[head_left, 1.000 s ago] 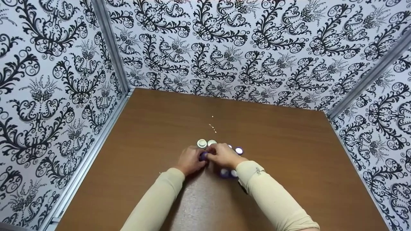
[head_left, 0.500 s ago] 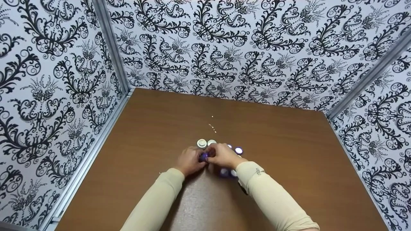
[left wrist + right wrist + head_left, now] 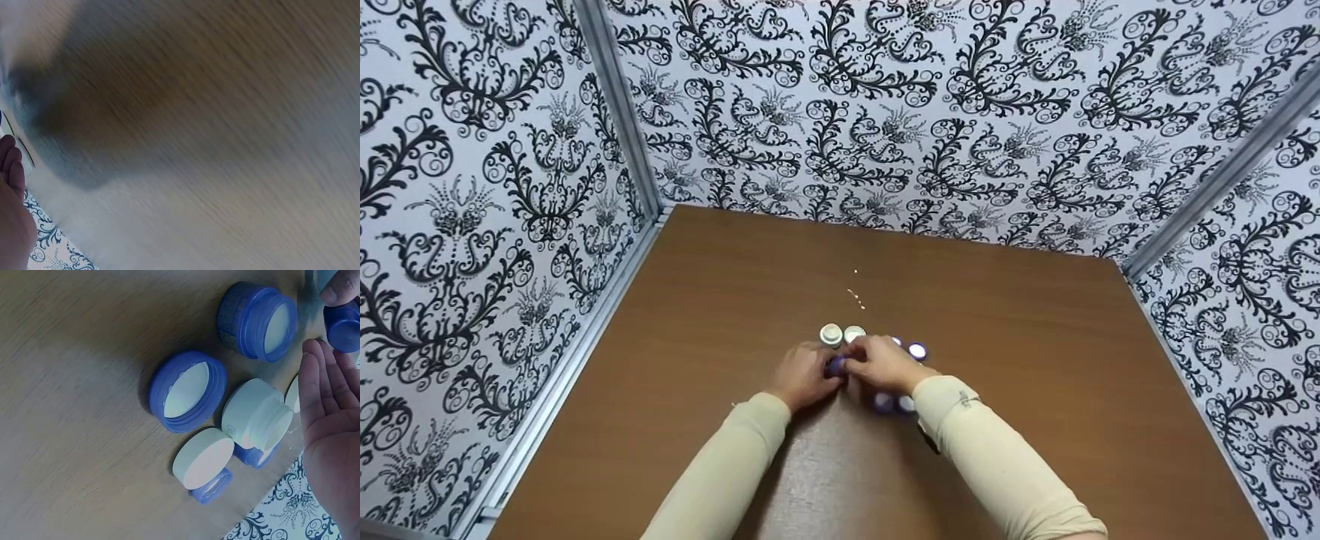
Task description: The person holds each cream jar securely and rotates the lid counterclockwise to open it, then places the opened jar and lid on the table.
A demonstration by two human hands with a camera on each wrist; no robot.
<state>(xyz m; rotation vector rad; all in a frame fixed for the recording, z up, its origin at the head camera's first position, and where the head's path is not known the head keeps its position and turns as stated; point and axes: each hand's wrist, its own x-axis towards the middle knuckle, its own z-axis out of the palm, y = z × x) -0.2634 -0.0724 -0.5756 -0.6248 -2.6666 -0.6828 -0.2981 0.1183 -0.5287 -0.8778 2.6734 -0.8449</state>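
Left hand (image 3: 802,377) and right hand (image 3: 883,363) meeting, fingers curled, forearms converging

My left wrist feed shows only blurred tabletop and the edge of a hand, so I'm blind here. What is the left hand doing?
Observer: In the head view, the left hand grips a small blue jar, and the right hand meets it there.
Operator: What lies close by the right hand?
Observer: The right wrist view shows a blue lid lying hollow side up on the table, beside a white jar tipped on its side.
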